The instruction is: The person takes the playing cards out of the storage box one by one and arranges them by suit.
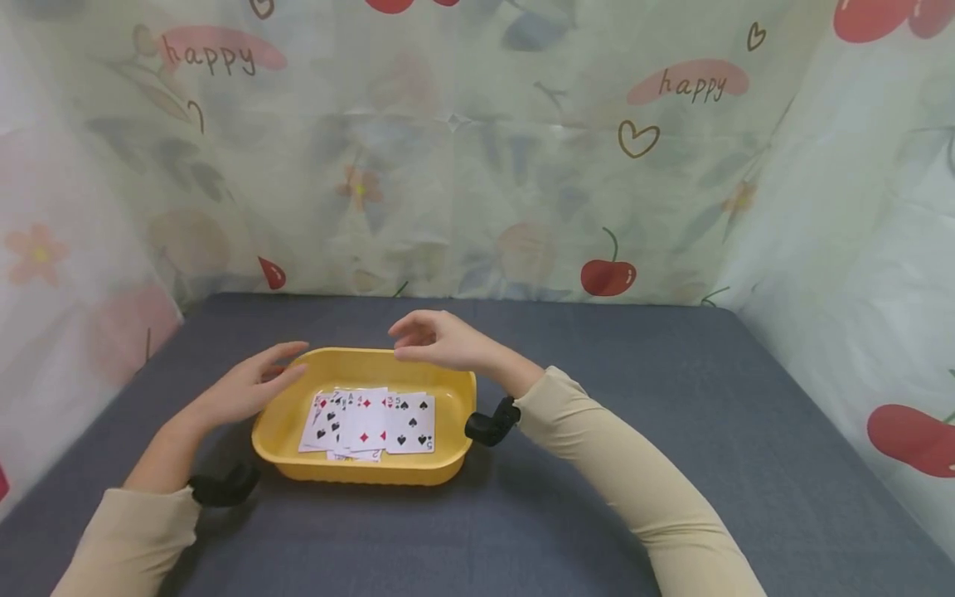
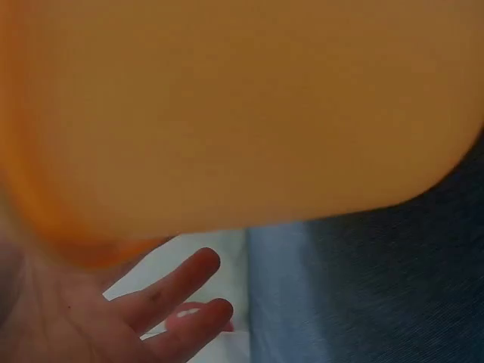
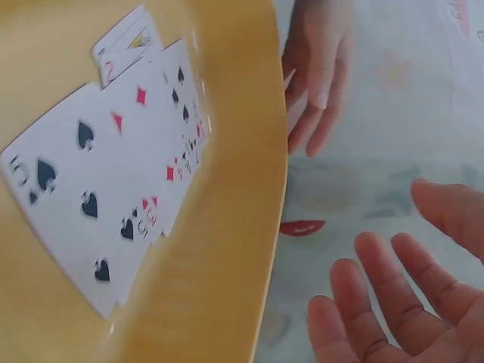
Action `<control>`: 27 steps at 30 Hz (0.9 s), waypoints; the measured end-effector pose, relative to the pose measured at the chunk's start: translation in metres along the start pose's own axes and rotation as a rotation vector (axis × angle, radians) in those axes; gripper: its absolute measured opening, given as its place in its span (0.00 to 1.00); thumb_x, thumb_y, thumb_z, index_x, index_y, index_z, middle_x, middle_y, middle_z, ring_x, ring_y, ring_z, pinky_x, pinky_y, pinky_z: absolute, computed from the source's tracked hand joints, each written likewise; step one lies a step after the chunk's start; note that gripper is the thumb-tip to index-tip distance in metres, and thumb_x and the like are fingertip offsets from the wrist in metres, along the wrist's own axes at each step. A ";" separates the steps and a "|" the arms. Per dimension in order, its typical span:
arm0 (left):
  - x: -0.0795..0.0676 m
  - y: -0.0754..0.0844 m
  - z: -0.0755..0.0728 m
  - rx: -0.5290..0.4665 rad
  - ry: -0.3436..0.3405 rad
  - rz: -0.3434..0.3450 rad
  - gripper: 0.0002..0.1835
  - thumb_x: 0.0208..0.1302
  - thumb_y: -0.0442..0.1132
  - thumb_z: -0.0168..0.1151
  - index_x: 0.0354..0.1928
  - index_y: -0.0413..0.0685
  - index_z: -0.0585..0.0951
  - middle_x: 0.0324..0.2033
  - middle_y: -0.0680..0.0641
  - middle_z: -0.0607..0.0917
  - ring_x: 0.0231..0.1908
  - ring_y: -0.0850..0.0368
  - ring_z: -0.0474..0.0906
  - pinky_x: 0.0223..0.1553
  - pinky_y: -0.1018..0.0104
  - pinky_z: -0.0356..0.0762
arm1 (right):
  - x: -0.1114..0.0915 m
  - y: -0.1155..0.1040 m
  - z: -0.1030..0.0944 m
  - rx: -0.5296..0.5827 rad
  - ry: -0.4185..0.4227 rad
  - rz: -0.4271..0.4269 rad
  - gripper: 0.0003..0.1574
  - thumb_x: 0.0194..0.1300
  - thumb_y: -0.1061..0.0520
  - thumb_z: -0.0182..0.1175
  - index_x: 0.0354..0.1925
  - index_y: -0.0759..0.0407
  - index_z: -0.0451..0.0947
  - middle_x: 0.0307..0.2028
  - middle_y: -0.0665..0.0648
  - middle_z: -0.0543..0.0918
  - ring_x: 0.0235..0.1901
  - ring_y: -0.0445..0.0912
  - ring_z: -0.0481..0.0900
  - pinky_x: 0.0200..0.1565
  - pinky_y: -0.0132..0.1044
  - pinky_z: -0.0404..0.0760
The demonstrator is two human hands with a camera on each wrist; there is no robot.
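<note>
Several playing cards lie overlapped, face up, on the floor of a yellow plastic basin. The five of spades is on the right end of the spread, beside a four of diamonds. My left hand hovers at the basin's left rim, fingers loosely extended and holding nothing. Above the far right part of the rim is my right hand, its fingers relaxed and slightly bent, also with nothing in them. In the left wrist view the basin wall hides part of the left hand.
The basin stands on a dark grey cloth-covered table. A patterned curtain hangs behind the table and along both sides. Black wrist cameras sit on both wrists, the right one close by the basin's right side.
</note>
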State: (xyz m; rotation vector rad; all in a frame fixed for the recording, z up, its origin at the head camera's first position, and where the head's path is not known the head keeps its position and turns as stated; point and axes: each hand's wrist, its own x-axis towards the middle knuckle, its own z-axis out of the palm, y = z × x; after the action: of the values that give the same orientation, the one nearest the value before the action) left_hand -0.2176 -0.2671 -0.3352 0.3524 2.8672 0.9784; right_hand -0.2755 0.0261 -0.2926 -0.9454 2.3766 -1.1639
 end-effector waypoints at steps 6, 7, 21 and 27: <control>0.001 -0.004 0.010 -0.014 0.037 0.014 0.34 0.70 0.55 0.46 0.69 0.40 0.57 0.66 0.32 0.62 0.61 0.30 0.63 0.57 0.36 0.62 | 0.014 0.002 0.012 0.007 -0.040 0.085 0.24 0.62 0.55 0.61 0.56 0.58 0.72 0.48 0.57 0.82 0.49 0.46 0.79 0.51 0.34 0.76; 0.001 -0.005 0.011 -0.017 0.046 0.017 0.34 0.70 0.54 0.47 0.69 0.40 0.57 0.66 0.32 0.62 0.61 0.31 0.63 0.57 0.37 0.62 | 0.015 0.003 0.014 0.003 -0.049 0.101 0.24 0.62 0.56 0.61 0.56 0.58 0.72 0.48 0.57 0.82 0.49 0.46 0.78 0.51 0.34 0.76; 0.001 -0.013 0.021 -0.076 0.089 -0.015 0.33 0.70 0.53 0.46 0.68 0.40 0.58 0.66 0.30 0.61 0.64 0.32 0.59 0.60 0.36 0.57 | 0.031 0.013 0.035 -0.052 -0.159 0.226 0.25 0.58 0.59 0.65 0.54 0.60 0.74 0.47 0.58 0.81 0.45 0.45 0.79 0.45 0.32 0.76; 0.002 -0.017 0.024 -0.097 0.110 -0.020 0.32 0.70 0.53 0.46 0.68 0.41 0.58 0.66 0.32 0.61 0.64 0.33 0.58 0.61 0.36 0.56 | 0.031 0.012 0.039 -0.079 -0.173 0.237 0.25 0.58 0.60 0.64 0.54 0.62 0.74 0.46 0.59 0.80 0.42 0.45 0.77 0.41 0.31 0.75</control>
State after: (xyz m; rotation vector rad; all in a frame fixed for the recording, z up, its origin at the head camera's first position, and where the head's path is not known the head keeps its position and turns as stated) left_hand -0.2190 -0.2653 -0.3647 0.2690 2.8998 1.1633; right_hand -0.2818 -0.0117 -0.3264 -0.7305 2.3324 -0.8702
